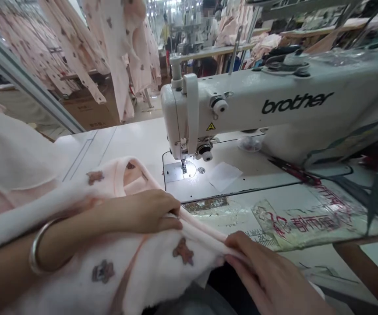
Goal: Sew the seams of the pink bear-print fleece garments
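Note:
A pale pink fleece garment [162, 249] with small bear prints lies across the front of the sewing table and hangs over its edge. My left hand [146, 210], with a silver bangle at the wrist, pinches the garment's edge near the middle. Farther right, my right hand [264, 271] grips the same edge between thumb and fingers. Between the two hands the edge runs fairly straight. Behind them stands a white sewing machine [215, 105]; its lit presser foot [184, 167] is apart from the cloth.
A white scrap [225, 176] and a clear round bobbin case [249, 143] lie on the machine bed. Red-handled snips [295, 170] rest by the machine's base. Pink printed pieces [126, 48] hang at the back left. A cardboard box [90, 109] stands below them.

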A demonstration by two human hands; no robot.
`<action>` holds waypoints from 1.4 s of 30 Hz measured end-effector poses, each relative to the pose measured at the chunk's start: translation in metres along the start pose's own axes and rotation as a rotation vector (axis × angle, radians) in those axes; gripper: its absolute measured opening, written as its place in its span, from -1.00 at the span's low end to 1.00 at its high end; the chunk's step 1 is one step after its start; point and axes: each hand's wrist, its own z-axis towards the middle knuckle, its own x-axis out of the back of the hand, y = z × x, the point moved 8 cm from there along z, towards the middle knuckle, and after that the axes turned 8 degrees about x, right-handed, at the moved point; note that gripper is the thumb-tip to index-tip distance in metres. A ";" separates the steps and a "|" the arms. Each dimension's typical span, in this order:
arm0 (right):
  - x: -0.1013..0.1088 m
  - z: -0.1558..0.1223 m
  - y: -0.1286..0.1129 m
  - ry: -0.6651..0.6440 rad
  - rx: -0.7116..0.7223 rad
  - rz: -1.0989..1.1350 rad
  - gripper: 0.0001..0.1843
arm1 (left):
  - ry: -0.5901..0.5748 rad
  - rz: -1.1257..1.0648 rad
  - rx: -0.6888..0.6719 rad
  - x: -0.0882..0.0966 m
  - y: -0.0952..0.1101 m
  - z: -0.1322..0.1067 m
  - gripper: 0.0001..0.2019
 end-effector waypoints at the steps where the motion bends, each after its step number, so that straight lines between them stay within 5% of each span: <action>1: -0.002 0.003 0.005 -0.023 -0.028 0.015 -0.87 | -0.006 0.014 0.012 -0.006 -0.004 0.006 -0.71; 4: -0.002 0.011 0.011 -0.010 -0.048 -0.002 -0.84 | 0.065 0.123 0.067 -0.013 -0.002 0.011 -0.73; 9: 0.001 0.019 0.015 0.042 -0.090 -0.070 -0.85 | 0.346 0.225 -0.090 -0.018 0.046 0.010 -0.83; 12: 0.001 0.023 0.017 -0.046 -0.106 -0.059 -0.86 | 0.306 0.077 -0.187 -0.031 0.060 0.019 -0.78; 16: 0.013 0.037 0.008 -0.103 -0.004 0.096 -0.89 | 0.259 -0.090 -0.191 -0.029 0.053 0.025 -0.84; 21: 0.017 0.058 0.014 -0.270 -0.061 0.369 -0.87 | -0.068 -0.542 -0.004 -0.035 0.032 0.025 -0.75; 25: 0.012 0.069 0.021 -0.370 -0.099 0.579 -0.87 | -0.132 -0.618 -0.037 -0.035 0.029 0.029 -0.71; 32: 0.010 0.071 0.027 -0.354 -0.097 0.651 -0.90 | -0.203 -0.684 -0.033 -0.039 0.027 0.033 -0.69; 42: 0.022 0.064 0.023 -0.205 -0.090 0.525 -0.88 | -0.149 -0.815 0.066 -0.041 0.027 0.031 -0.73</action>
